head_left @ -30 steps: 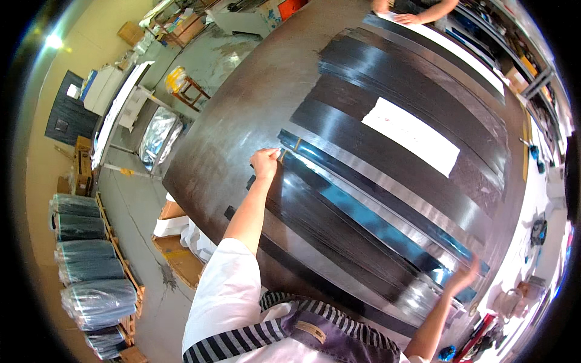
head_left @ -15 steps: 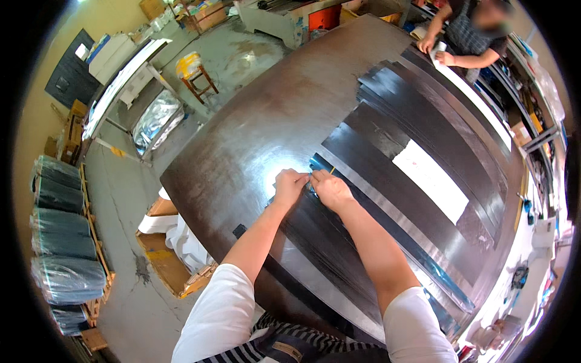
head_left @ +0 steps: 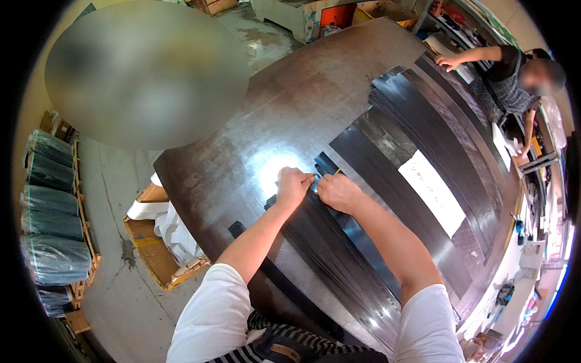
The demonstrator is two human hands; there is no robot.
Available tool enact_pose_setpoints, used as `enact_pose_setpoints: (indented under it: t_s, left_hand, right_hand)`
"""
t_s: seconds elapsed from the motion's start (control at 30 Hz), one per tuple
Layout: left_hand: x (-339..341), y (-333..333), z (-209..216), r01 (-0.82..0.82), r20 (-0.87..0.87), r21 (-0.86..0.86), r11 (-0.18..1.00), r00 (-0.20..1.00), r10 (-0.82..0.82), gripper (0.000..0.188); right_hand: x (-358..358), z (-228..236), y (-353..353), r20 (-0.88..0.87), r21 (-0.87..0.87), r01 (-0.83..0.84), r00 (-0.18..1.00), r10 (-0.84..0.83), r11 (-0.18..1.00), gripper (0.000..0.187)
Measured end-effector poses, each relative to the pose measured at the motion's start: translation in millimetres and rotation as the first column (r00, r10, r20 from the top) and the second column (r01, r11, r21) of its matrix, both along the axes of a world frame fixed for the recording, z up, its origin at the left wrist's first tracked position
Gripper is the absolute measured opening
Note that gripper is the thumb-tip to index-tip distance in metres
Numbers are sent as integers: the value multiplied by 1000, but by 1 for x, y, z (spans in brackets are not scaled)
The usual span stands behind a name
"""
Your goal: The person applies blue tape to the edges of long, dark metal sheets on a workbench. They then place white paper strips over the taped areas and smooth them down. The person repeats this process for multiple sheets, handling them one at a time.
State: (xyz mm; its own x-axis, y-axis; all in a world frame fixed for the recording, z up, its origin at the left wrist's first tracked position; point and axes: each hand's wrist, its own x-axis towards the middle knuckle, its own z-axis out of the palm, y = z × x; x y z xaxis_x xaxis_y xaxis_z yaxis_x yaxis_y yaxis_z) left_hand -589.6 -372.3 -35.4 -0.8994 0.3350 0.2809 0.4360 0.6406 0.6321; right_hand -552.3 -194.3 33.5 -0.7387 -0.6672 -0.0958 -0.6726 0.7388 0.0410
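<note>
My left hand (head_left: 295,186) and my right hand (head_left: 339,192) meet over the table, fingers closed and fingertips almost touching. Between them shows a small bluish, glossy bit that I cannot make out. The right fingers press on the end of a bundle of dark glossy strips (head_left: 327,163), which has a thin yellow band (head_left: 338,172) across it. The bundle runs on beneath my right forearm. Under my left hand and forearm lies a fanned stack of long black strips (head_left: 321,242).
The big brown table (head_left: 242,142) carries more black strips (head_left: 436,127) and a white sheet (head_left: 431,192). At the far right a co-worker (head_left: 499,85) leans by shelving. Left of the table stand an open carton (head_left: 151,251) and wrapped rolls (head_left: 57,227) on a pallet.
My hands stay at the bundle's end, the right hand turned slightly. The co-worker has shifted right, arms now spread apart, and the long white strip there has moved down the table edge.
</note>
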Motion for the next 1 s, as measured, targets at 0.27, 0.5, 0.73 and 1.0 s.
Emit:
enact_pose_setpoints:
  t_s: [0.27,0.5,0.73,1.0]
  left_hand:
    - [2,-1,5,5,-54,-6,1000,999,-6,13]
    - [-11,9,-19,120,-138,138,983,985,-101,6]
    - [38,7,33,140,-176,16,990,975,-135,41]
    - [309,104,124,822,-127,22,569,567,-814,45]
  right_hand:
    - [85,18,16,45,-477,456,867,-497,751,10]
    - [357,42,2,342,-567,720,648,-681,400,19]
    - [579,67,-55,384,-329,937,18,-923,-118,15]
    - [682,36,-107,404,-418,809,-242,-882,-414,28]
